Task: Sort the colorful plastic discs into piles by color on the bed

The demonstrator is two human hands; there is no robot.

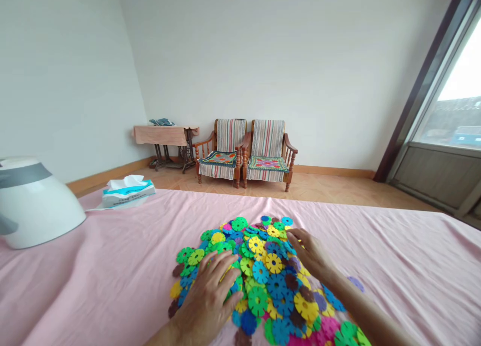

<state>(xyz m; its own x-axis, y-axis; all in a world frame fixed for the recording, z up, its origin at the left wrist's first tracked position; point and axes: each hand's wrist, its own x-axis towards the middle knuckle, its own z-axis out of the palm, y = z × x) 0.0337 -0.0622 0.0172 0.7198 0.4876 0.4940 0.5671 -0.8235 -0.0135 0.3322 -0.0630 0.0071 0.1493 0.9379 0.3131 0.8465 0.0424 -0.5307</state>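
Note:
A loose heap of notched plastic discs, in green, blue, yellow, brown, pink and purple, is spread over the pink tablecloth. My left hand rests palm down on the left part of the heap, its fingers stretched and a little apart. At the right edge, my right hand touches the discs, with its fingers reaching toward a blue disc. Its fingers are extended rather than curled, and I see nothing gripped in them. The discs under both palms are hidden.
A white kettle-like jug stands at the left, with a tissue pack beyond it. Past the table's far edge are two wooden armchairs and a cloth-covered sewing-machine stand. A glazed door is at the right.

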